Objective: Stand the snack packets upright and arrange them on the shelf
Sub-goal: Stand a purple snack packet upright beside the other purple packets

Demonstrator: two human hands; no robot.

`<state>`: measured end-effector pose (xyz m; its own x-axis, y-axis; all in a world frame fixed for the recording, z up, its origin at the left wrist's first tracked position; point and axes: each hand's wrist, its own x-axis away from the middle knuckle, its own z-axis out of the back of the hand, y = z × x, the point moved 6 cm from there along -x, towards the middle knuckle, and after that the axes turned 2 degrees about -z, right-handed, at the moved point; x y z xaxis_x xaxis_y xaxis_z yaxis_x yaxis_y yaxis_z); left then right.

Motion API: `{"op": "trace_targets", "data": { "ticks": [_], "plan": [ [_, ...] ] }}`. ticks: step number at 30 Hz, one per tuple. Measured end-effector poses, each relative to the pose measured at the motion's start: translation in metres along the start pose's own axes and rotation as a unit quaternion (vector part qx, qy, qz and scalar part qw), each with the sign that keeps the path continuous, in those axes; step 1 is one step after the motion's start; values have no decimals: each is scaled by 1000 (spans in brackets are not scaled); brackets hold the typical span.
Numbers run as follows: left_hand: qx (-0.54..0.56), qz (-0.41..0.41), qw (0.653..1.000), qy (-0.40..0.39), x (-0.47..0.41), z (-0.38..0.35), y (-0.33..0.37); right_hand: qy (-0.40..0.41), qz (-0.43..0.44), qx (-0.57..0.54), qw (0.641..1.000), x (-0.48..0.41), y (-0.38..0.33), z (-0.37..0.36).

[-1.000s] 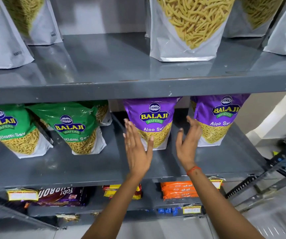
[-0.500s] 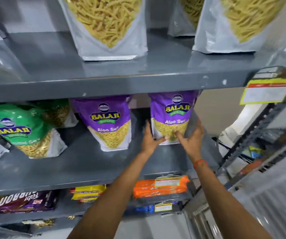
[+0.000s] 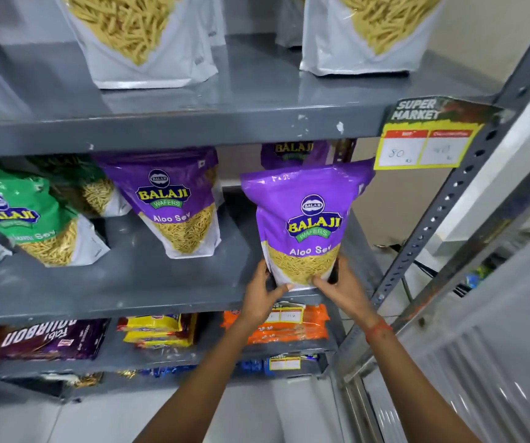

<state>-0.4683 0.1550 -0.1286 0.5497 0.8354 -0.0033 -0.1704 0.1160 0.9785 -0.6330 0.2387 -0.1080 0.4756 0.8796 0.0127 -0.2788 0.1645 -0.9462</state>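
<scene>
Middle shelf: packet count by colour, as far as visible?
Purple Aloo Sev packets: 3, namely one held at its base by the left hand and right hand, one to its left, one partly hidden behind
Green packets: 2 clearly; more may be cut off at the left edge
Total: 5

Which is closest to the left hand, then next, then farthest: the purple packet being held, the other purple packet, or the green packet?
From the left hand:
1. Held purple Aloo Sev packet, touching it, right end of the shelf.
2. Other purple Aloo Sev packet, standing farther left and back.
3. Green packet, leaning at the far left.
</scene>
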Motion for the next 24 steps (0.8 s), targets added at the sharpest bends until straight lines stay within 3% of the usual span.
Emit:
{"op": "trace_targets", "data": {
  "ticks": [16, 18, 20, 21, 22, 24],
  "plan": [
    [8, 25, 999, -41, 12, 0, 14, -13, -15, -21, 1000, 20, -11, 0],
    [6, 20, 999, -36, 16, 2, 20, 45, 0, 5, 999, 30, -23, 3],
    [-21, 7, 1000, 11, 22, 10, 32, 194, 96, 47, 975, 50, -53, 10],
    [-45, -20, 998, 45, 27, 17, 42, 266, 172, 56, 947, 63, -74, 9],
    [-73, -63, 992, 82, 31, 26, 54, 311, 241, 50, 918, 74, -93, 3],
    [-112, -157, 970, 151, 41, 47, 76, 315, 336, 32, 887, 84, -128, -24]
  ]
}}
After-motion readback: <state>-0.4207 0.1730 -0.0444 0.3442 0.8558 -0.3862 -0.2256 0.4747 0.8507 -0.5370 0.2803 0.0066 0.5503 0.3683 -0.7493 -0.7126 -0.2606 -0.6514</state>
